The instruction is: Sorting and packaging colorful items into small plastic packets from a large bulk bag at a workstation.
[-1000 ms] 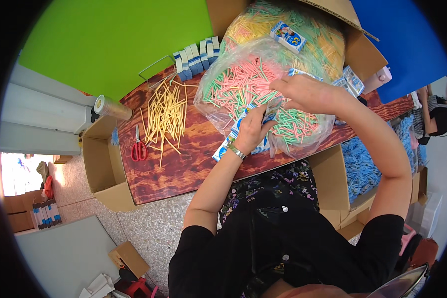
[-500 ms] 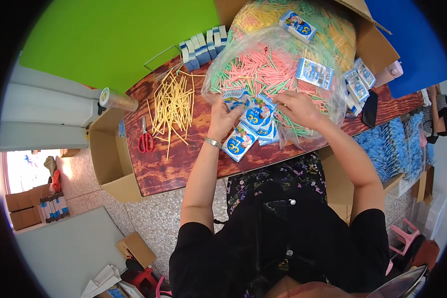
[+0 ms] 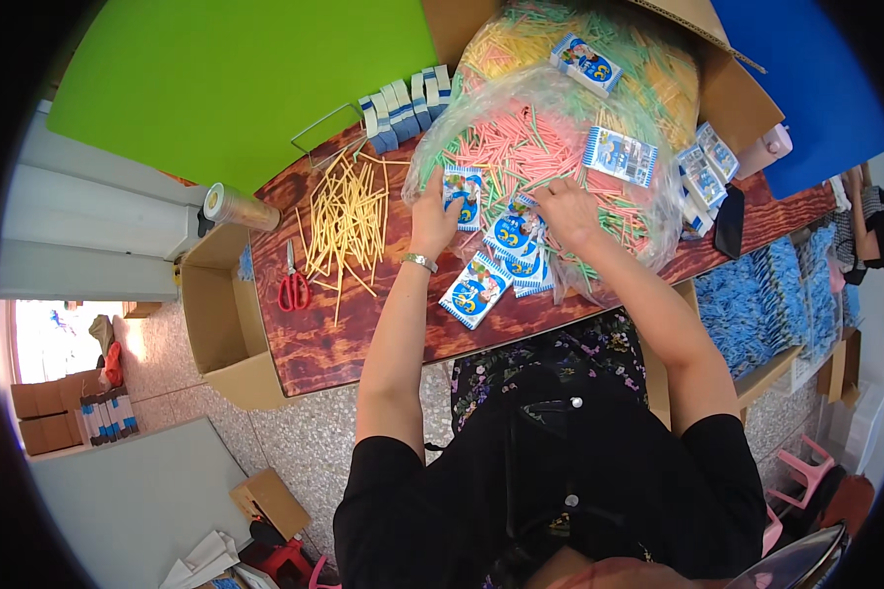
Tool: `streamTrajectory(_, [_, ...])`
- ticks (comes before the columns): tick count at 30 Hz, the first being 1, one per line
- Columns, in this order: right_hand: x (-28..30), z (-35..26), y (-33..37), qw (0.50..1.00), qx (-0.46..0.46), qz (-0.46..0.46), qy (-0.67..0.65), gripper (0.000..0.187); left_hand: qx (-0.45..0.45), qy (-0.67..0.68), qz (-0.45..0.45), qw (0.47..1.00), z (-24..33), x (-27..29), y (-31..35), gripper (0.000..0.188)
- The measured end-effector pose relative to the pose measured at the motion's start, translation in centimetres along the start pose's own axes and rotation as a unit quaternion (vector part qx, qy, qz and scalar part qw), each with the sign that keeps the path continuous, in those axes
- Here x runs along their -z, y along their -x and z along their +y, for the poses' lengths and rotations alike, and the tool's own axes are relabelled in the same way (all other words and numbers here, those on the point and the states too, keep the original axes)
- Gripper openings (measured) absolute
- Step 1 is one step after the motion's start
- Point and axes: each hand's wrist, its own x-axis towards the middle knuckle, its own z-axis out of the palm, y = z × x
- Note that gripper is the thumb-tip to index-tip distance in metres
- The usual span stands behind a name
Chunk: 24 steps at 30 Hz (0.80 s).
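My left hand (image 3: 433, 218) is closed on the edge of a small blue-and-white packet (image 3: 468, 201), thumb on top. Fingers curled together, my right hand (image 3: 568, 212) is at the near edge of the pink and green sticks (image 3: 521, 142), beside the top corner of another packet (image 3: 511, 234). What its fingertips grip, if anything, is too small to make out. More packets overlap under that one, and a separate packet (image 3: 475, 291) lies nearer me. The sticks lie in a clear plastic bag (image 3: 664, 221).
Loose yellow sticks (image 3: 349, 226) and red-handled scissors (image 3: 293, 285) lie at left. A row of blue-and-white packs (image 3: 403, 103) stands behind. Packets (image 3: 621, 157) rest on the sticks; a black phone (image 3: 730, 221) lies right. Cardboard box (image 3: 221, 304) borders the table's left edge.
My left hand has moved slightly left and back with its packet, which now lies flatter and apart from the overlapping packets. My right hand has shifted slightly left.
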Motion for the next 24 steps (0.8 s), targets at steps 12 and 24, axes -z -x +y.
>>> streamTrajectory(12, [2.0,-0.8,-0.4,1.0,0.02,-0.02,0.005,0.035,-0.073,-0.076,-0.038,0.994,5.6,-2.3,3.1,0.058])
streamTrajectory(24, [2.6,0.9,-0.4,0.993,0.059,0.086,0.058,0.031,-0.121,-0.18,-0.051,0.975,6.3,-2.7,3.4,0.072])
